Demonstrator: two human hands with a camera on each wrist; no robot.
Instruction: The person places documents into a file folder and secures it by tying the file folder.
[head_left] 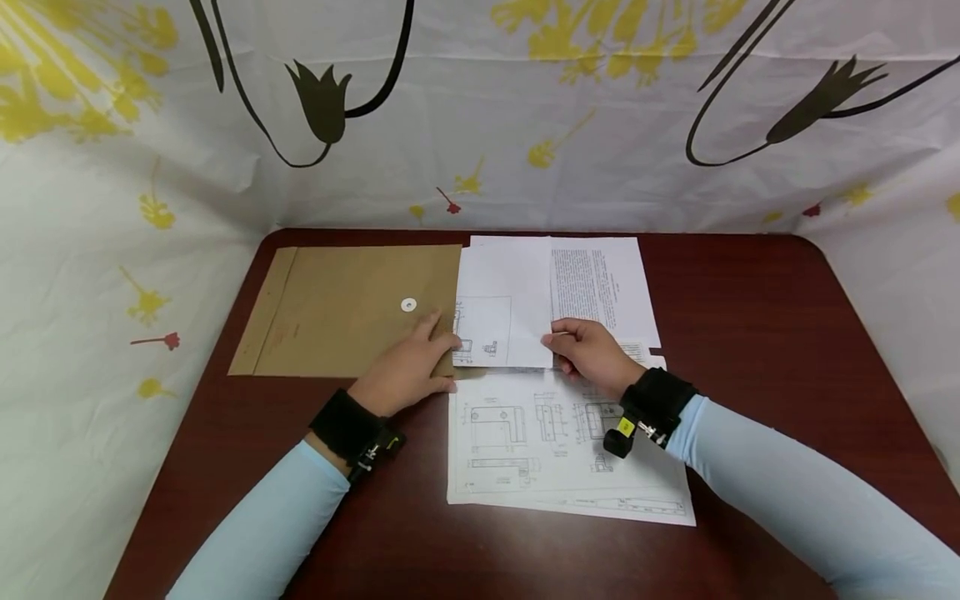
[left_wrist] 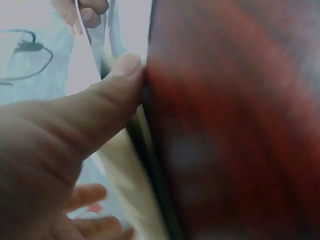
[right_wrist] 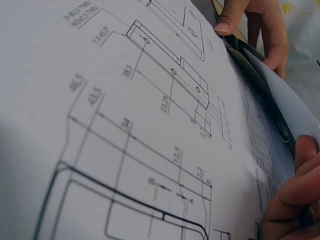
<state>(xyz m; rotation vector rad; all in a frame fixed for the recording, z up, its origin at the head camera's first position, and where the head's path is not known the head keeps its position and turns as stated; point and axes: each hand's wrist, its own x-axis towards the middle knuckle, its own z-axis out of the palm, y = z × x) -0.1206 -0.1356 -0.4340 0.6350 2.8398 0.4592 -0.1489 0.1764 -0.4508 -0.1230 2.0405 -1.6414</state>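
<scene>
A brown paper envelope (head_left: pixel 337 308) with a white round button lies flat at the table's left. My left hand (head_left: pixel 408 367) grips its right edge near the lower corner, fingers on top and thumb (left_wrist: pixel 107 102) along the lower side. In the right wrist view the envelope's mouth gapes beside that hand. My right hand (head_left: pixel 592 354) pinches a white sheet (head_left: pixel 506 271) by its lower right part. Part of a line drawing shows on this sheet, cut off where its left end meets the envelope's right edge.
Printed drawing sheets (head_left: pixel 517 475) lie overlapped below the held sheet. Behind it rests a page of dense text (head_left: pixel 592 283). The dark red-brown table (head_left: pixel 765 358) backs onto a white patterned curtain (head_left: pixel 465 108). Each wrist bears a black strap with a small camera.
</scene>
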